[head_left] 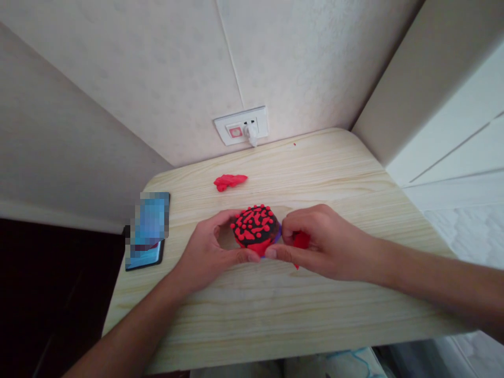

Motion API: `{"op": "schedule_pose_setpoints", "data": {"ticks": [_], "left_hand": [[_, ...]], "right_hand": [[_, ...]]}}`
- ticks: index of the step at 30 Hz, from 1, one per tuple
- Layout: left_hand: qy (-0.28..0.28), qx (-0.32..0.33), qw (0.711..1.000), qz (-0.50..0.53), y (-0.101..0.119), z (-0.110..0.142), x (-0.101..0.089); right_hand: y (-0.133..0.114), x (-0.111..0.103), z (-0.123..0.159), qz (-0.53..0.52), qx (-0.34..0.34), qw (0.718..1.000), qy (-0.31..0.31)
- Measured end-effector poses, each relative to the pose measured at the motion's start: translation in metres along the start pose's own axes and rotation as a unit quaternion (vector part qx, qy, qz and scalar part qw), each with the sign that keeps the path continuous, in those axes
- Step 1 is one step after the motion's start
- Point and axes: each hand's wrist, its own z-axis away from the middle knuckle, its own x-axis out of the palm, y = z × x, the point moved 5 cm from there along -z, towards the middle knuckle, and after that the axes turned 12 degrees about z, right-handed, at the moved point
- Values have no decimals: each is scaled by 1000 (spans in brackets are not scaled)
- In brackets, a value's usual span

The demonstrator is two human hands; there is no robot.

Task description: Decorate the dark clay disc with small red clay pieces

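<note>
A small round cake-like piece (255, 224) stands between my hands, black on top with red dots and squiggles that look like modelling clay. Red covers part of its near side, and a purple edge shows low on the right. My left hand (210, 247) curves around its left side, thumb in front, fingers partly hidden behind. At the right side, my right hand (318, 239) has its thumb tip against the lower front and its fingers curled. Within those fingers is a lump of red clay (301, 240), a bit of which hangs below the thumb.
Behind the round piece, a loose red clay lump (230, 181) lies on the pale wooden table (252, 310). A phone or tablet (149, 226), partly pixelated, rests near the left edge. On the wall is a socket (242, 127) with a white plug (251, 134). A tiny red crumb lies far back.
</note>
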Motion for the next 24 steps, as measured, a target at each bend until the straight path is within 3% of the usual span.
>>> {"op": "schedule_pose_setpoints", "data": {"ticks": [9,13,24], "left_hand": [[-59,-7,990,125,5,5,13],[-72,-18,976,207,6,7,22],[-50,-31,975,212,3,10,25]], "right_hand": [[11,9,4,-101,89,990,-47],[10,7,5,-88,78,992,-43],[8,3,1,-83,48,995,7]]}}
